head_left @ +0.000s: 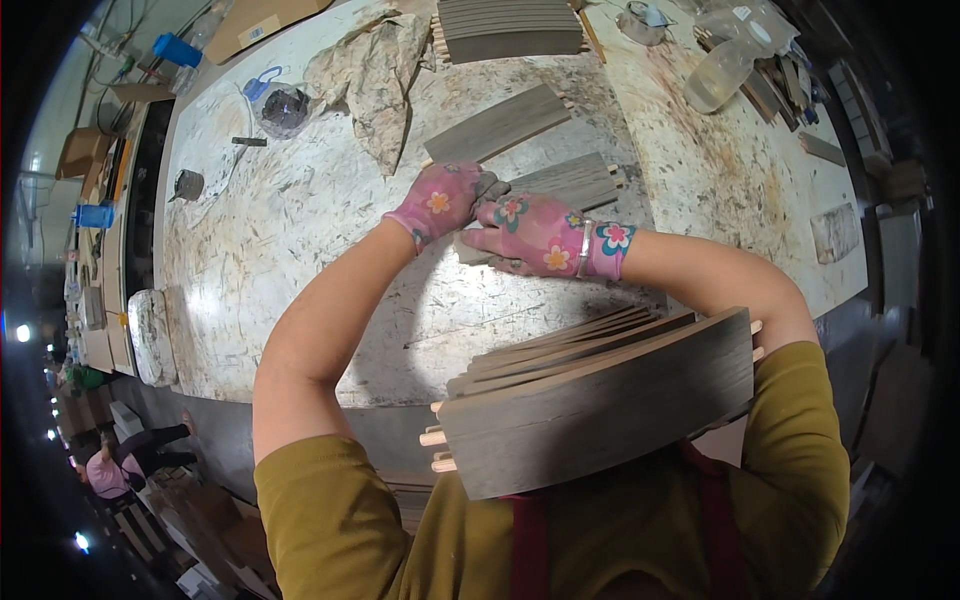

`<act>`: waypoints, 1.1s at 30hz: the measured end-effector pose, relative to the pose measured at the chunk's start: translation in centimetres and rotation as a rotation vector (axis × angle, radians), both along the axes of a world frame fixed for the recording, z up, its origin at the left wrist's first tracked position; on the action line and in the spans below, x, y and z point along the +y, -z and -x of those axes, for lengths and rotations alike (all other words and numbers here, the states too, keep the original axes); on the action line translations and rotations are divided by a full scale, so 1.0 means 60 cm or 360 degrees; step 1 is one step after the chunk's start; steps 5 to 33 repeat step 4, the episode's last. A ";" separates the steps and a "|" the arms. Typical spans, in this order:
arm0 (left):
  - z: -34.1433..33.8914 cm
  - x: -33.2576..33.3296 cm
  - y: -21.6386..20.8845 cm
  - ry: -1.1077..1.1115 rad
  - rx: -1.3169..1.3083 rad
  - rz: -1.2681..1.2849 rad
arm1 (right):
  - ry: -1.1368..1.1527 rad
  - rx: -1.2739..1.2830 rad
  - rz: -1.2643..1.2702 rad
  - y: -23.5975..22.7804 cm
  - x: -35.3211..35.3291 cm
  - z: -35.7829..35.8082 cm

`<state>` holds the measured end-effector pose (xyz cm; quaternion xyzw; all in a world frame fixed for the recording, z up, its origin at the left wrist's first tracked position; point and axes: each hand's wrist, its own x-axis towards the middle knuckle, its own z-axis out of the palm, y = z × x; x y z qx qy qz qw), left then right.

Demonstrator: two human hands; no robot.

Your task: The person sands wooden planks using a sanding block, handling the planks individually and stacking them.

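Both my hands wear pink flowered gloves with grey fingers and meet at the near-left end of a grey wood-grain board (573, 180). Pegs stick out of that board's right end. My left hand (440, 204) is closed, its fingertips against my right hand's fingers; whatever they pinch is hidden. My right hand (535, 236) curls beside the board's near edge. A small greyish piece (472, 252) shows under its fingers, too covered to name. Just beyond lies a second grey board (498, 124) with pegs at its ends.
A stack of pegged grey boards (600, 400) stands between my arms, close to my body. Another stack (512, 30) lies at the far edge. A crumpled cloth (375, 80), a clear jug (282, 108) and a plastic bottle (722, 72) rest on the stained table (300, 330).
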<state>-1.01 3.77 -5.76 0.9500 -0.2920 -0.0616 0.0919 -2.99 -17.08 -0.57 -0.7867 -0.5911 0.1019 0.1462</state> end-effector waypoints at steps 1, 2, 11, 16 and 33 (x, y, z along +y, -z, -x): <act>0.000 -0.004 -0.010 0.0004 0.0002 0.0002 | 0.0013 0.0027 -0.0072 -0.001 -0.002 0.002; 0.001 -0.009 -0.022 0.0005 0.0021 -0.0010 | 0.0016 0.0029 -0.0070 -0.004 -0.006 0.003; 0.002 -0.011 -0.025 0.0004 0.0038 0.0017 | -0.0083 0.0202 0.0285 -0.032 -0.015 0.002; 0.002 -0.011 -0.025 0.0004 0.0038 0.0017 | -0.0083 0.0202 0.0285 -0.032 -0.015 0.002; 0.002 -0.011 -0.025 0.0004 0.0038 0.0017 | -0.0083 0.0202 0.0285 -0.032 -0.015 0.002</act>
